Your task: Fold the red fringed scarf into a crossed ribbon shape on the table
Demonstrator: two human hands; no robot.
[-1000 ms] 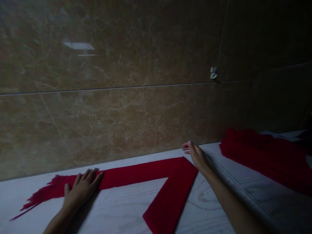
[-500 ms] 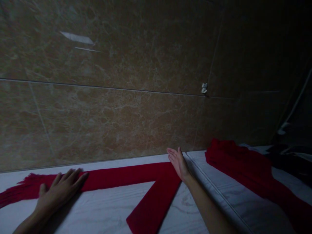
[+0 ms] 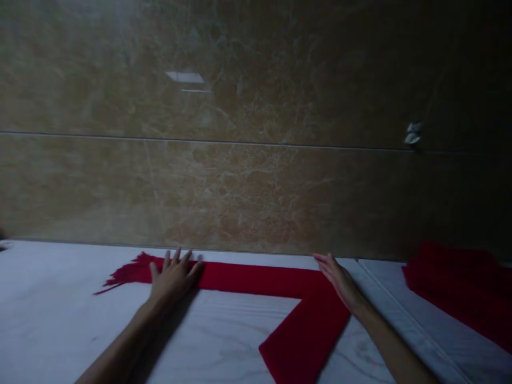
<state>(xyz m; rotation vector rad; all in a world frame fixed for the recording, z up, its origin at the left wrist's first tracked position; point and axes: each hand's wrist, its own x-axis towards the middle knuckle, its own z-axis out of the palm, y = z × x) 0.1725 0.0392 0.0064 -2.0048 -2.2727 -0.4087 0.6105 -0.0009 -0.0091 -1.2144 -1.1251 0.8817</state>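
Note:
A red scarf with a fringed end on the left lies flat along the back of the pale wood-grain table. At its right it bends at a corner, and the other stretch slants down toward me. My left hand rests with fingers spread on the scarf near the fringe. At the bend, my right hand lies along the scarf's outer edge, turned on its side with fingers straight. Neither hand grips the cloth.
A heap of red cloth lies on the table at the right, past a seam in the tabletop. Behind the table stands a brown marbled tile wall, with a small white hook-like fitting on it.
My view has turned left, so everything appears shifted to the right and the whole fringe now shows. Both hands are still on the scarf, which keeps its bent shape.

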